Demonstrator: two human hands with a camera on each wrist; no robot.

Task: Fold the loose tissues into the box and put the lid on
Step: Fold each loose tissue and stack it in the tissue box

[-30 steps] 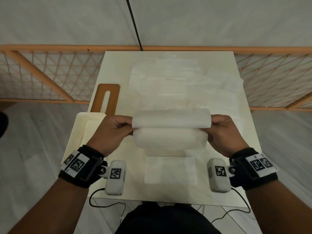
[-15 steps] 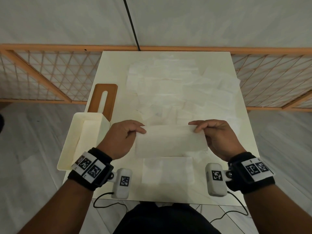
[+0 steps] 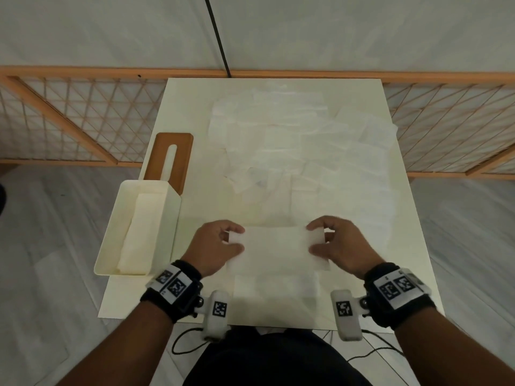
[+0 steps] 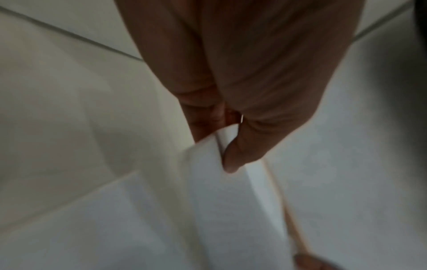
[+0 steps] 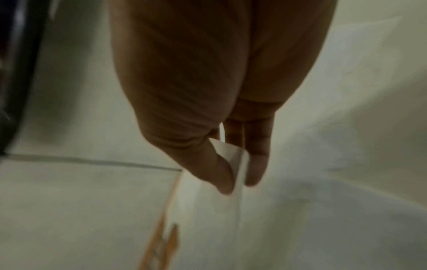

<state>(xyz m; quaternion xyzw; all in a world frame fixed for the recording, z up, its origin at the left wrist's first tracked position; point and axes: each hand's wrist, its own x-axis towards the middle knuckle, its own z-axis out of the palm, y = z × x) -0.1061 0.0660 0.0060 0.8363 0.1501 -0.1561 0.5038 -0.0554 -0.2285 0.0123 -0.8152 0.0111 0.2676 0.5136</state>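
A folded white tissue [image 3: 277, 247] hangs flat between my hands, just above the near part of the table. My left hand [image 3: 220, 245] pinches its left end between thumb and fingers [image 4: 231, 157]. My right hand [image 3: 331, 243] pinches its right end [image 5: 233, 155] the same way. Another folded tissue [image 3: 276, 288] lies on the table below it. Several loose tissues [image 3: 301, 151] cover the far half of the table. The cream box [image 3: 114, 232] stands open at the left edge with folded tissues [image 3: 139, 232] inside. The brown slotted lid [image 3: 170, 157] lies behind the box.
The cream table [image 3: 404, 260] ends close to my body. An orange wooden lattice fence [image 3: 69, 115] runs behind it, left and right. A dark cord [image 3: 217, 37] runs up the wall. Grey floor lies on both sides.
The tissue was held up curled a second ago, then pressed flat. Now it is flat, pinched at both ends, and both hands have moved nearer to me.
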